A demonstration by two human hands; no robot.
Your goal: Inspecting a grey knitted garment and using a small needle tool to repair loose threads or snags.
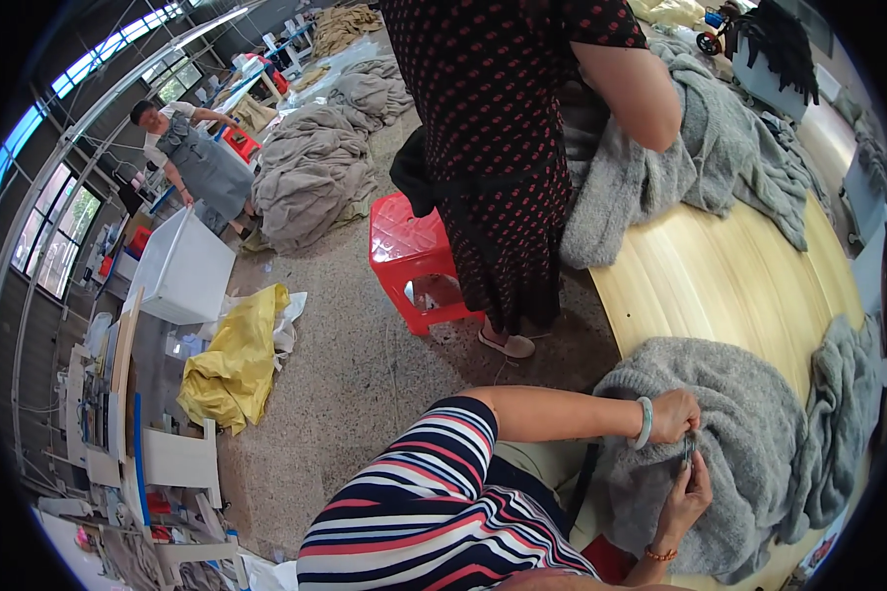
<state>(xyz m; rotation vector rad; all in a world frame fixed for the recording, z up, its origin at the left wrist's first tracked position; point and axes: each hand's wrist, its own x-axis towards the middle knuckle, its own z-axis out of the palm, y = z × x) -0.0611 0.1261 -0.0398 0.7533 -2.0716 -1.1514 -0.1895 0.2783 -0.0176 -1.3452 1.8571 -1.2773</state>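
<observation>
A fluffy grey knitted garment (729, 394) lies bunched on the pale wooden table (719, 281), under both hands. My left hand (673, 416), with a pale bangle at its wrist, is closed in a pinch over the knit; what its fingertips hold is too small to make out. Just below it, my right hand (690, 497), wearing an orange beaded bracelet, is closed round a small dark tool (689, 447). The tool points up toward the left fingertips, and its exact kind is hard to tell.
More grey knits (843, 424) lie along the table's right side and far end (719, 158). A person in a dark dotted dress (493, 128) stands beside a red stool (414, 246). Another person (202, 163) is near a white bin (179, 266); a yellow sack (237, 360) lies on the floor.
</observation>
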